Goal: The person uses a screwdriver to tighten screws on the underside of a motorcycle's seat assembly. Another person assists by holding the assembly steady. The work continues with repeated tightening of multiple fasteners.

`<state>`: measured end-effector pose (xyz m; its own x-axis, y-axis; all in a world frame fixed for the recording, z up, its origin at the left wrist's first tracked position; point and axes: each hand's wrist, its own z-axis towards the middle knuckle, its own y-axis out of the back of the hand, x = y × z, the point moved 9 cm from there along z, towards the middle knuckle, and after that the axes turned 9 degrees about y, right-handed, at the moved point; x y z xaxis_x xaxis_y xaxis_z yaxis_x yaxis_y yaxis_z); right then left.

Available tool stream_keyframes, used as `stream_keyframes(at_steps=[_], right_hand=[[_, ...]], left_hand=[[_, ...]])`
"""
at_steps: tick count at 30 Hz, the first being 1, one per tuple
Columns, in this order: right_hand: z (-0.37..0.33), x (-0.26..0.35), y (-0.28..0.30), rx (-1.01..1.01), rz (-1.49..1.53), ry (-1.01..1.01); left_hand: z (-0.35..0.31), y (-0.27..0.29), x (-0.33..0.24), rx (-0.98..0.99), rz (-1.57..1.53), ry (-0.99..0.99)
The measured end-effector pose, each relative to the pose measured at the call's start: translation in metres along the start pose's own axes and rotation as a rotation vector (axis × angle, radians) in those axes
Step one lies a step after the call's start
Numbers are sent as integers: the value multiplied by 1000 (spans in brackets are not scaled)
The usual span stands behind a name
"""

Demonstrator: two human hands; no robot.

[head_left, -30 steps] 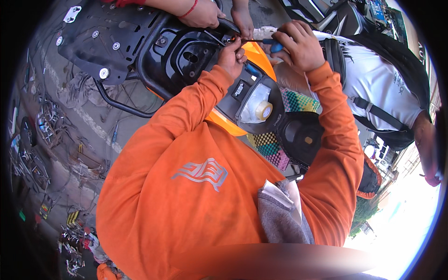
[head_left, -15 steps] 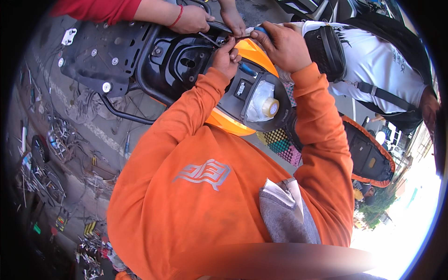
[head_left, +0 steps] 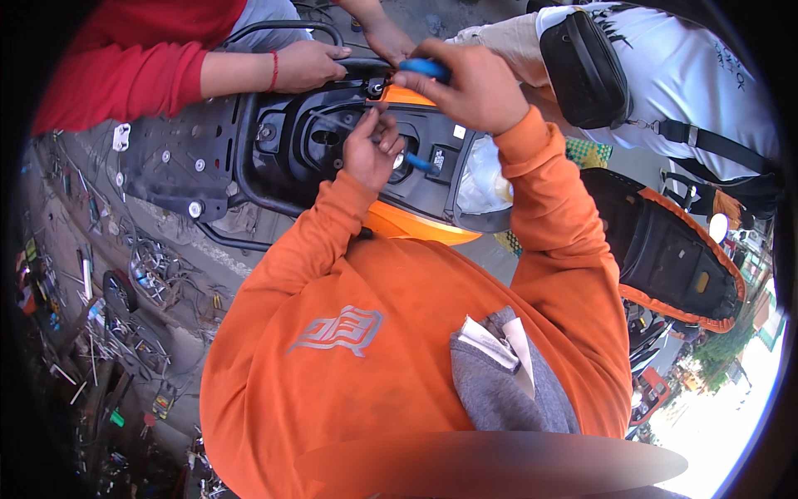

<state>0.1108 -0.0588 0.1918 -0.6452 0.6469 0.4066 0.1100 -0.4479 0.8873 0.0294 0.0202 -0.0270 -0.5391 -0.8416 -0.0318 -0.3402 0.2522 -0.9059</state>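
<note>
A motorcycle rear body [head_left: 407, 223] with orange side panels and black inner trays lies before me, its top uncovered. My right hand [head_left: 478, 83] is closed round the blue handle of a screwdriver [head_left: 426, 68], above the far orange panel. Over the black tray, my left hand [head_left: 372, 150] has its fingers curled on a thin metal rod-like tool [head_left: 332, 121], partly hidden by the fingers. Beside that hand, a second blue-handled tool [head_left: 421, 163] rests on the tray. A co-worker's hand [head_left: 309, 66] holds the black grab rail, and their other hand [head_left: 387, 38] is by the far panel.
A clear plastic bag [head_left: 482, 185] lies in the tail tray. The black rear rack plate [head_left: 179, 162] extends left. A person in a white shirt with a black bag [head_left: 586, 71] stands far right, near an overturned orange-edged seat [head_left: 677, 258]. Scattered tools [head_left: 125, 333] cover the ground at left.
Both my hands have come apart from the far panel joint. My left hand moved nearer over the tray, and my right hand raised the screwdriver. The co-worker's near hand shifted left along the rail.
</note>
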Motion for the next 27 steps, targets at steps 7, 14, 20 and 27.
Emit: stream_keyframes(at_steps=[7,14,20,27], right_hand=[[4,-12,13,-106,108,21],[11,-24,3,14,176,51],[-2,-18,0,-16,226,73],[-13,-17,6,-204,206,-59]], left_hand=[[-29,20,-1,-200,158,-7],[-24,24,-3,-194,165,-32],[-22,24,-9,-300,290,-41],[-23,12,-8,-294,364,-58]])
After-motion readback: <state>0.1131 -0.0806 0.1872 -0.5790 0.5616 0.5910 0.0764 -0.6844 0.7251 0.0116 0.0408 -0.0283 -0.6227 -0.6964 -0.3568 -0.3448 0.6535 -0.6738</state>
